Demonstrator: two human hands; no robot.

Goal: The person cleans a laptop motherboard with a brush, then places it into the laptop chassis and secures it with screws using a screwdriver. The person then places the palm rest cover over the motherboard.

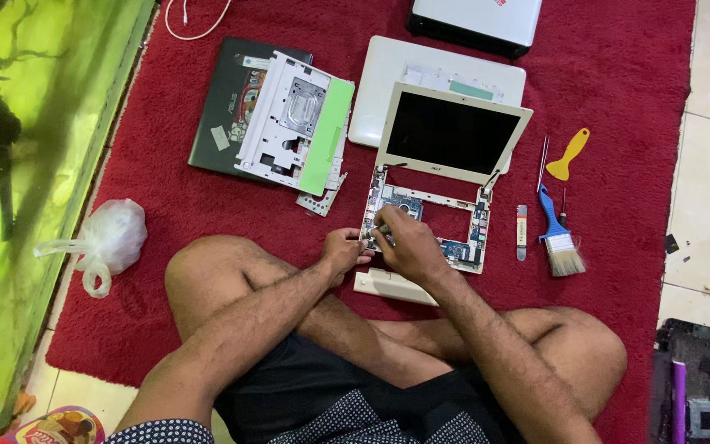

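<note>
Fingers of my left hand (pixel 345 249) and right hand (pixel 400 243) curl together over the opened laptop (pixel 429 220) base directly beneath them; whether they pinch anything, I cannot tell. A paintbrush (pixel 559 234) lies well right of them on the red rug (pixel 618 107).

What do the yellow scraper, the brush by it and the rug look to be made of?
Yellow scraper: likely plastic, one piece of even matte colour with no metal edge showing. Brush: blue handle that looks plastic, pale bristles in a silvery, probably metal band. Red rug: soft pile fabric, fuzzy and unshiny.
</note>
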